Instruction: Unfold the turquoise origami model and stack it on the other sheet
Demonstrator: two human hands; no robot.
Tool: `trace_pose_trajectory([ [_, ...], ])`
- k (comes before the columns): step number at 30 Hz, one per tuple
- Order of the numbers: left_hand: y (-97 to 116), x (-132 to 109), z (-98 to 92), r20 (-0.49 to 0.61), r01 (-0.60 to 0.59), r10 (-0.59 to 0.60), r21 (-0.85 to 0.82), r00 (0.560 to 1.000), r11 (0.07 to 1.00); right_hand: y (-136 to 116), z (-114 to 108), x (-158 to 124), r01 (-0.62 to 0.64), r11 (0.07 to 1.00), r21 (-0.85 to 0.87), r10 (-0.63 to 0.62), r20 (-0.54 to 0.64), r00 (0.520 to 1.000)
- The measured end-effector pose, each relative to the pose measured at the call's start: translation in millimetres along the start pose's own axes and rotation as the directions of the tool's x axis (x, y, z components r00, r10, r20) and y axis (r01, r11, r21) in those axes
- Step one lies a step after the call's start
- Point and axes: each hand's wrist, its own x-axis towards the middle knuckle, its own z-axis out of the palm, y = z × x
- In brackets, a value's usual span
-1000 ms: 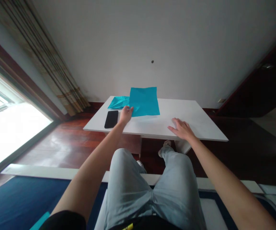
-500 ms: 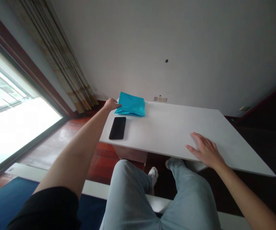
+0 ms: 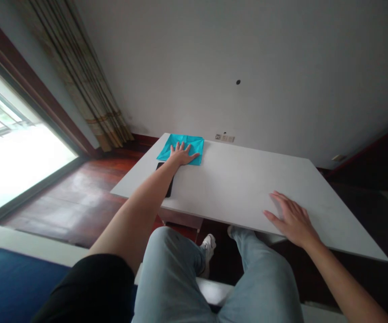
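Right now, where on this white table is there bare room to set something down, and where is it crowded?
The widest bare patch of the tabletop lies between the teal folded cloth under the left hand and the right hand. Crowded: the far-left corner, with cloth, forearm and black smartphone.

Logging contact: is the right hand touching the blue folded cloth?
No, the right hand rests on the white table, apart from the blue folded cloth.

Overexposed window (image 3: 15,175), soft dim light

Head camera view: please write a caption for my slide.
Left hand lies flat on a folded turquoise cloth on a white table.
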Motion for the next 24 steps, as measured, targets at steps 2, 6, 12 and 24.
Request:
trace_pose_trajectory([
  [2, 1, 5, -4.4, 0.076, 0.010, -0.013, 0.030, 0.997, 1.000, 0, 2, 1, -0.006, 1.000, -0.008, 0.006, 0.001, 1.000],
  [6, 6, 3, -25.8, 0.128, 0.013, -0.024, 0.081, 0.992, 0.997, -1, 3, 2, -0.018, 1.000, 0.007, 0.018, 0.019, 1.000],
  [12, 51, -45, -7.4, 0.082, -0.041, 0.034, 0.076, 0.996, 0.996, -8, -8, 9, -0.046, 0.996, 0.077, 0.043, 0.029, 0.999],
  [24, 85, -105, 44.6, -0.132, -0.112, 0.105, -0.048, 0.986, 0.993, -26, 0, -234, 0.089, 0.921, 0.379, -0.087, -0.021, 0.996],
])
